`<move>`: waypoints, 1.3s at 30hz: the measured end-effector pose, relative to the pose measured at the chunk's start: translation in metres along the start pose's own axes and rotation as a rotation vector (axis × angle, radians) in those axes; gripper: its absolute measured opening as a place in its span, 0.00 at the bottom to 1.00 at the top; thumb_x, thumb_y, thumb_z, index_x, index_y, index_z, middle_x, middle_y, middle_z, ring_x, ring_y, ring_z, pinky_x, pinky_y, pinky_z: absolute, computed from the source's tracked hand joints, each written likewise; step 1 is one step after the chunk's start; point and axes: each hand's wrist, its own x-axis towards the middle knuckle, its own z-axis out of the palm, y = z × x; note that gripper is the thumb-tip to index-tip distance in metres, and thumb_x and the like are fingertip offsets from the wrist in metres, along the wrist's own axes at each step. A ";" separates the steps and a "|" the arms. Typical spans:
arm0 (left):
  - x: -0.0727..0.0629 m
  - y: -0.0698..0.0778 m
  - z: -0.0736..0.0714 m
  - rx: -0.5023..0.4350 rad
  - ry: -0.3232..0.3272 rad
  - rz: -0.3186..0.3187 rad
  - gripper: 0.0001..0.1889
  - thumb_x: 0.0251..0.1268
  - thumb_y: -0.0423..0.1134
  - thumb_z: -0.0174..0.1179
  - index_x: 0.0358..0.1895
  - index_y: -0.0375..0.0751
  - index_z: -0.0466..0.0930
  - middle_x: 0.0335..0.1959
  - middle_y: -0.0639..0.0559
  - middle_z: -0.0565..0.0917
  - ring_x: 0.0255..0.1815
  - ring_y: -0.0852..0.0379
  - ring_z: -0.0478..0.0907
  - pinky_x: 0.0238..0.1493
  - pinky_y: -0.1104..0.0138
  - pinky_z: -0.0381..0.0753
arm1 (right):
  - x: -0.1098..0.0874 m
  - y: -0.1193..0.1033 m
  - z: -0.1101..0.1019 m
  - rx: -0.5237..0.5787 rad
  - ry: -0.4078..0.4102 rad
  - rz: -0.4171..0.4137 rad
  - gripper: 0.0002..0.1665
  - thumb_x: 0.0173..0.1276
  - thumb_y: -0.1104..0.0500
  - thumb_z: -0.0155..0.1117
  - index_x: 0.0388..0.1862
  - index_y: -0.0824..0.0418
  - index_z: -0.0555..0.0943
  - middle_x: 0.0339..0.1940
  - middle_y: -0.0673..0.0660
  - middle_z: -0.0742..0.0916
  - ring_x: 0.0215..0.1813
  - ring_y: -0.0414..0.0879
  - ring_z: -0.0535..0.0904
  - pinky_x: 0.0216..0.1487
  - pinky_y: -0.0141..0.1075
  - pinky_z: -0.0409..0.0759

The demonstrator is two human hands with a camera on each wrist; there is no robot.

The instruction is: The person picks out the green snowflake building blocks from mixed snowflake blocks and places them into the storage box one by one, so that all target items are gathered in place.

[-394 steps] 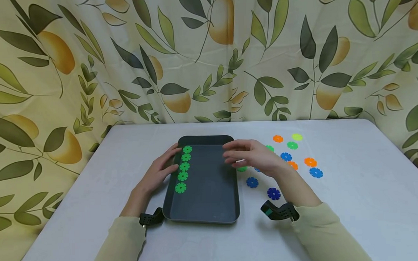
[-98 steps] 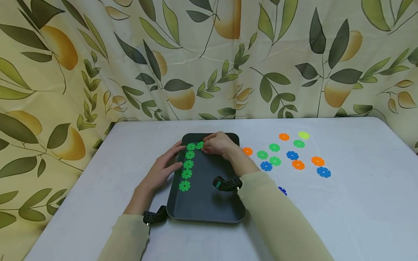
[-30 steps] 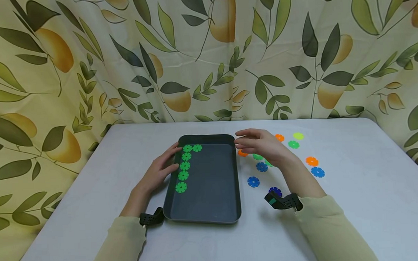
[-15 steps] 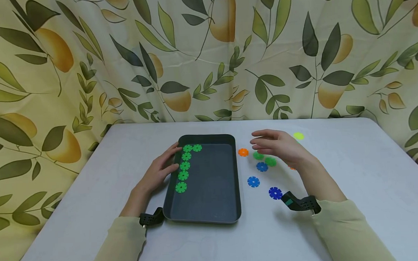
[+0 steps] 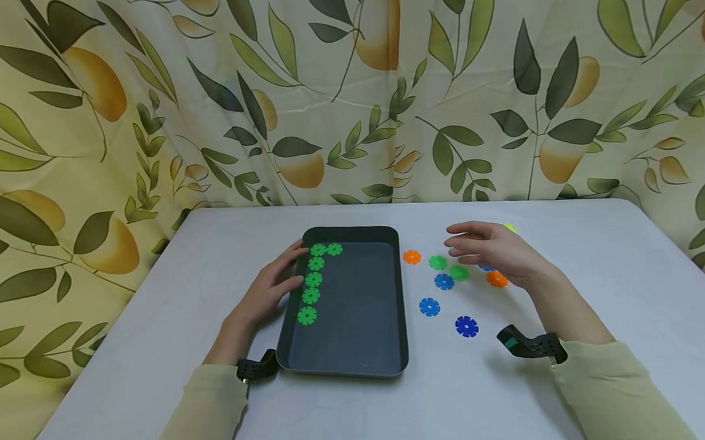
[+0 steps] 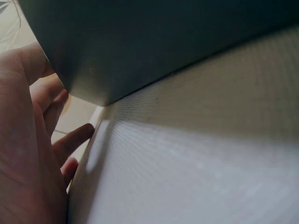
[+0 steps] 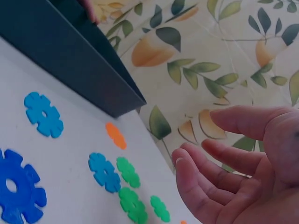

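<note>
Where leafy fabric (image 5: 349, 129) backs the table (image 5: 446, 404), left hand (image 5: 263, 289), right hand (image 5: 498, 248) — both are relaxed.

Pale green on both my arms: the left sleeve (image 5: 198, 413) long and plain, the right sleeve (image 5: 623, 392) matching it, soft creases in the cloth! Now the wrists: a black left strap (image 5: 257, 366), chunky, angular; a black right strap (image 5: 534, 347), and there, a small green patch (image 5: 511, 342) on it!
</note>
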 end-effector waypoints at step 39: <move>0.000 -0.002 0.000 0.000 -0.001 0.005 0.27 0.74 0.33 0.55 0.75 0.39 0.66 0.80 0.47 0.57 0.81 0.47 0.49 0.76 0.43 0.46 | 0.012 0.034 -0.027 -0.235 -0.187 -0.014 0.33 0.70 0.60 0.68 0.69 0.73 0.71 0.60 0.66 0.82 0.58 0.56 0.79 0.53 0.33 0.80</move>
